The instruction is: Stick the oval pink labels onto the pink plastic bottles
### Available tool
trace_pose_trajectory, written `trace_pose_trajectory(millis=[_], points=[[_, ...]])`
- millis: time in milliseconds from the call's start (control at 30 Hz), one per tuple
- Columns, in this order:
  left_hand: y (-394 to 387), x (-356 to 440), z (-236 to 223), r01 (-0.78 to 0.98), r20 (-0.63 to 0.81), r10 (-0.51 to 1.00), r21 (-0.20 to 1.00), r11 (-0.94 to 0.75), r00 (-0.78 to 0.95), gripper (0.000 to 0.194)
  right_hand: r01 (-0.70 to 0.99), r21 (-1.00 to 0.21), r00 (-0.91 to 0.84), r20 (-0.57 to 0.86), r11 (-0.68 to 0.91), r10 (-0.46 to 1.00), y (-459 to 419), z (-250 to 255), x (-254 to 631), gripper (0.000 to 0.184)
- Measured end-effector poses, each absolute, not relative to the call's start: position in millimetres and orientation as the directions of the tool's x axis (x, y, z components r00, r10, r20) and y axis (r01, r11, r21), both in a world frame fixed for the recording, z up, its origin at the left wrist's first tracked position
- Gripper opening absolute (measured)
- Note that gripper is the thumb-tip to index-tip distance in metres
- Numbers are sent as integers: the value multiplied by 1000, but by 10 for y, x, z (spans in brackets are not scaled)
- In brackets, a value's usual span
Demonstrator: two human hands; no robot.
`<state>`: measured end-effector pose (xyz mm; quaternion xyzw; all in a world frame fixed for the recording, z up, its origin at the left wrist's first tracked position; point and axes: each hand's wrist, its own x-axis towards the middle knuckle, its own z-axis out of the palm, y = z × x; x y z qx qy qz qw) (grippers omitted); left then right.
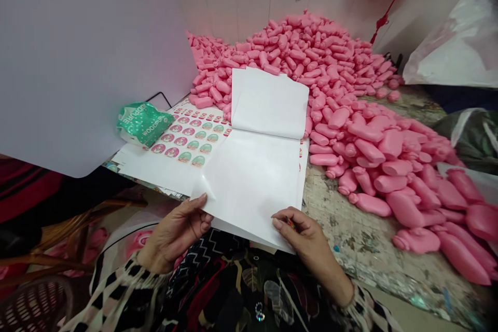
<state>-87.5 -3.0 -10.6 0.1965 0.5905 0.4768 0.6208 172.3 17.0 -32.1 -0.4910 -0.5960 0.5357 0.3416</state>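
**Prob. early stage**

From my end: L hand [177, 236] and R hand [309, 236] pinch white sheet [254, 176] by near edge, partly over sticker sheets [187, 140] w/ rows in place. Pink bottles [311, 52] behind look unlabelled; most prob. left.

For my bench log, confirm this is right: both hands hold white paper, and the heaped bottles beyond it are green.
Not green: the head view shows pink bottles heaped there. The left hand and right hand do hold white paper.
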Motion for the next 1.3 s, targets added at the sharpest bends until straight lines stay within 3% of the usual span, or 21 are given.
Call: trace_pose_trajectory(millis=[133,400,567,800,1067,1300], points=[[-24,-820,-112,-469,-624,781,686,556,13,21,248,-969,-213,-78,-24,974,168,-353,1845,23],[17,-820,-46,-431,-539,834,729,531,117,18,465,-878,-222,6,112,975,92,-538,2041,19],[64,-877,-41,-469,-488,848,712,523,205,15,547,-818,-262,36,179,964,26,-635,2073,26],[128,-830,-33,-505,-482,843,680,532,239,13,529,-826,-354,-4,197,935,-2,-585,2178,29],[80,-966,-145,-499,-456,840,677,542,293,14,412,-911,-293,-123,9,948,-8,-454,2172,27],[90,-949,-116,-463,-480,834,695,550,271,17,144,-941,-55,-316,-306,947,31,-351,2058,29]])
